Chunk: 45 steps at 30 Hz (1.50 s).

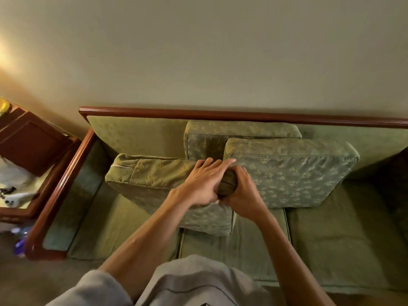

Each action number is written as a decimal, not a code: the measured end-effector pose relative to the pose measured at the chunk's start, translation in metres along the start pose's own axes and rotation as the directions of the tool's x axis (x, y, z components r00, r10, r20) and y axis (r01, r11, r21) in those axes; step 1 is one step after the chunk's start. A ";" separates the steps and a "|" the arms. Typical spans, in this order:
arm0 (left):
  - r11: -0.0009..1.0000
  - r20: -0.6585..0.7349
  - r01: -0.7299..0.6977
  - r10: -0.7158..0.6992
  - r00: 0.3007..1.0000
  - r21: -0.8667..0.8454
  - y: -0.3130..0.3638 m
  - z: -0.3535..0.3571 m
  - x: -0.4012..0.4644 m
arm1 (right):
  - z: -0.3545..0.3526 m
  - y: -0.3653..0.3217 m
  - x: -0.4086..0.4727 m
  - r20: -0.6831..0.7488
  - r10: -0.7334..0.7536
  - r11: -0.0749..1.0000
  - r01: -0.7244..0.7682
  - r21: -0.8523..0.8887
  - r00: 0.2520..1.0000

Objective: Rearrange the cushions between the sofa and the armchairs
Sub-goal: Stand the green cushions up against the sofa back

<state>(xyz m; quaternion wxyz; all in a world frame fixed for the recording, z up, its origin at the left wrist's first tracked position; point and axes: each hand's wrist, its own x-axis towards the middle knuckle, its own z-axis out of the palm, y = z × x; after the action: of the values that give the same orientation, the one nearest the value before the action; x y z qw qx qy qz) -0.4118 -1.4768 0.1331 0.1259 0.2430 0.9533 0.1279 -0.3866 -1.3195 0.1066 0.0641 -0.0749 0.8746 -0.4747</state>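
Head view, only one given: a green patterned sofa [242,244] with a dark wood top rail [220,114] stood against a plain wall [198,51]. Three loose cushions were on the seat. The left cushion [150,180] lay tilted at about 9 o'clock from the hands, its near corner hanging over the seat cushions. The right cushion [293,173] leaned back at about 3 o'clock from the hands. The rear cushion [220,133] stood against the backrest at about 12 o'clock, partly hidden by the other two. Left hand [203,182] rested on the left cushion's inner end, fingers mostly extended and spread, forefinger reaching to the right cushion's corner; flat, pressing contact, not a clenched grasp. Right hand [240,191] had its fingers curled round a bunched dark wad of fabric [228,183] between the two cushions; which cushion the wad belongs to cannot be told. Step in hand, by my reading: taking hold of a cushion at the gap where the two meet, before lifting it off the sofa. No armchair was in view. The next move probably calls for a firmer two-handed grip, then lifting it free of its neighbour. At 9 o'clock of the frame, a wooden side table [33,146] with small unclear items.
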 end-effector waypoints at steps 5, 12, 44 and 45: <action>0.973 -0.144 -0.054 0.021 0.989 -0.225 -0.051 -0.052 -0.053 | 0.015 -0.081 0.004 -0.057 -0.141 0.980 0.131 -0.152 0.988; 0.903 -0.175 -0.002 -0.081 0.981 -0.431 -0.160 -0.013 -0.106 | 0.126 -0.116 0.035 0.166 -0.108 0.939 0.155 -0.306 0.980; 0.926 0.066 0.373 -0.377 0.924 0.061 -0.252 0.099 -0.097 | 0.178 0.031 0.067 0.235 0.330 0.732 -0.090 -0.675 0.914; 0.926 0.060 0.374 -0.376 0.924 0.042 -0.255 0.096 -0.101 | 0.179 0.026 0.069 0.243 0.320 0.736 -0.078 -0.673 0.916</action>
<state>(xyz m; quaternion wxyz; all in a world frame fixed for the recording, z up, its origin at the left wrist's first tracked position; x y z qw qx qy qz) -0.4067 -1.7259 -0.0165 0.1764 0.0620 0.9792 0.0791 -0.4230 -1.4656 -0.0154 0.2365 -0.0784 0.9621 -0.1111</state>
